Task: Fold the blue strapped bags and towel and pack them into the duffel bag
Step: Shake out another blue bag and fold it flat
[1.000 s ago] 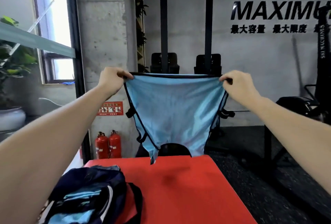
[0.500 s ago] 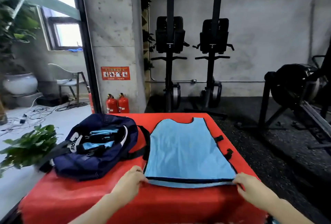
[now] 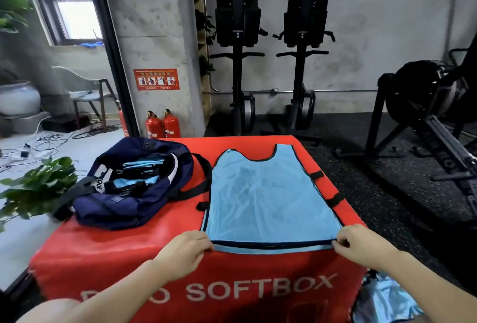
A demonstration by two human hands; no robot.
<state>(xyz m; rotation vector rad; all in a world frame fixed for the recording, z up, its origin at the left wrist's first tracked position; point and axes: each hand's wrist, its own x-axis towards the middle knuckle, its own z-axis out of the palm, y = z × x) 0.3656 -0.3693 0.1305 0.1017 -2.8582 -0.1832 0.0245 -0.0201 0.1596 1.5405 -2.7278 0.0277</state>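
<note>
A light blue strapped bag (image 3: 268, 198) with black trim lies flat on the red soft box (image 3: 124, 242), its neck end away from me. My left hand (image 3: 185, 250) pinches its near left corner and my right hand (image 3: 361, 245) pinches its near right corner, at the box's front edge. To the left sits the navy duffel bag (image 3: 134, 180), unzipped, with folded blue pieces inside. More light blue fabric (image 3: 384, 299) lies on the floor at the box's lower right.
A potted plant (image 3: 33, 188) stands left of the box. Two red fire extinguishers (image 3: 162, 123) stand by the concrete pillar behind. Upright rowing machines (image 3: 268, 64) line the back wall, and black gym equipment (image 3: 433, 105) sits on the right. Cables lie on the left floor.
A second ago both hands held the blue piece up in the air. It has since been laid flat on the box, and the hands keep hold of its near corners.
</note>
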